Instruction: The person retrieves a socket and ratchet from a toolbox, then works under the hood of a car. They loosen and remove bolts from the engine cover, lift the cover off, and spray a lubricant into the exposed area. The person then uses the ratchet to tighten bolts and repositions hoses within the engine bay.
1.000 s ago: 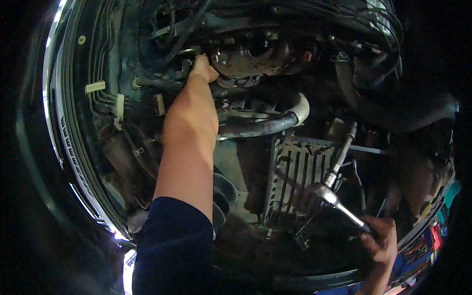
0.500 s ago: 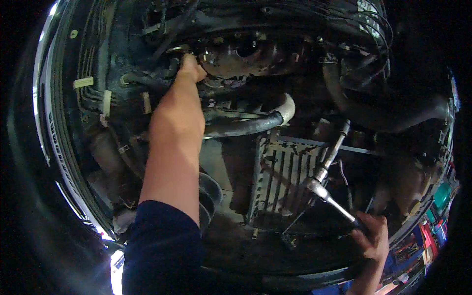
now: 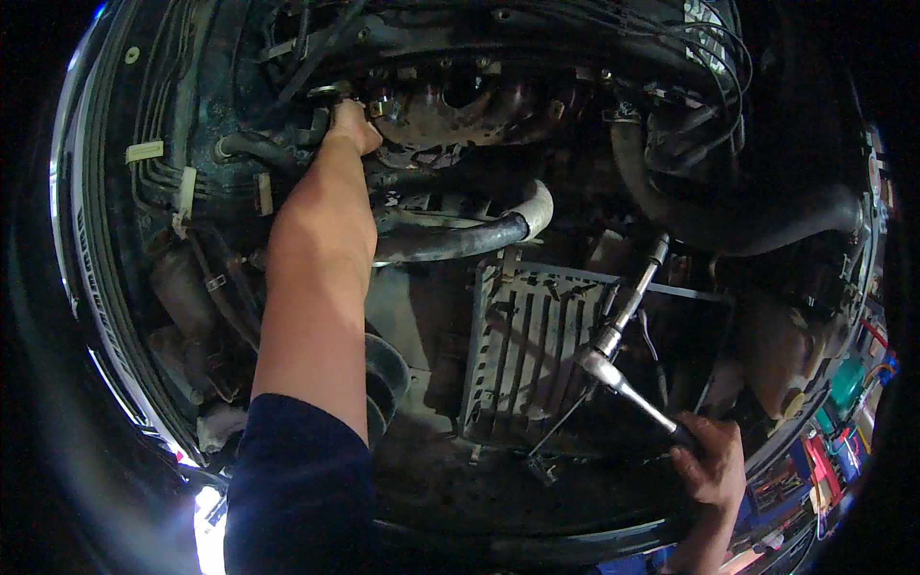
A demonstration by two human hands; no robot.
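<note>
Deep in a vehicle's engine bay, my left hand (image 3: 353,126) reaches to the left end of a rusty exhaust manifold (image 3: 460,120). Its fingers are hidden in the dark, so what they touch cannot be made out. At the lower right, my right hand (image 3: 711,462) is closed round the dark handle of a ratchet wrench (image 3: 628,391). A long silver extension (image 3: 634,299) with a socket at its tip rises from the ratchet head. That tip points up and away, close to a thick black hose (image 3: 738,225).
A black pipe (image 3: 450,240) with a pale, upturned end crosses the middle. Below it lies a finned metal panel (image 3: 527,355). Thin lines held by a pale clip (image 3: 146,151) run along the left side. Several tools and a green object (image 3: 847,383) appear at the far right.
The whole view has shifted slightly, so everything sits a little farther left. Both hands keep about the same places in the engine bay, the right still gripping the ratchet wrench.
</note>
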